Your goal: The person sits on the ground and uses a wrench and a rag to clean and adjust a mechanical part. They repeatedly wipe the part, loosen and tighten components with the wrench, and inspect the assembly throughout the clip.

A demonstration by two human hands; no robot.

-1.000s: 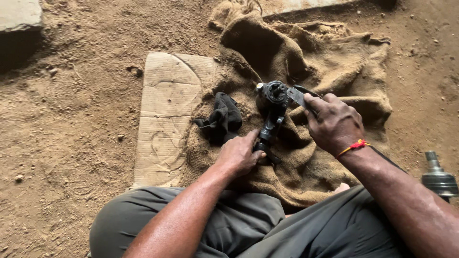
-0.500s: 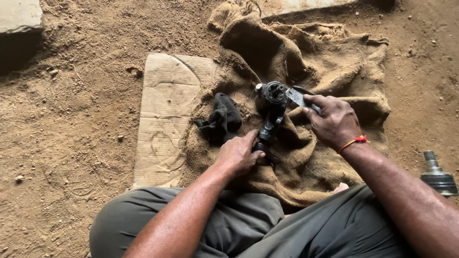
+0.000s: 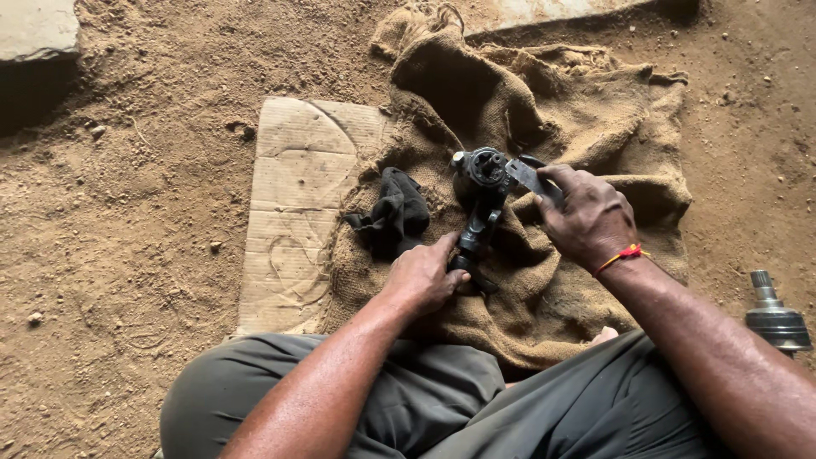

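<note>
I see a dull tan sack (image 3: 586, 136) with a coarse woven look, spread over reddish-brown dirt (image 3: 127, 238). Beside it the cardboard (image 3: 293, 212) is pale beige, ribbed in faint bands with a few curved scuff lines. The metal part (image 3: 480, 191) is greasy black, with a grey blade (image 3: 531, 177) against it. The rag (image 3: 393, 217) is near black. A red thread (image 3: 619, 255) circles the wrist, my trousers (image 3: 425, 408) read grey-green, and the joint (image 3: 775, 319) at the edge is steel grey.

Dirt floor (image 3: 127, 255) under cardboard sheet (image 3: 297, 212) and burlap sack (image 3: 595, 110).
</note>
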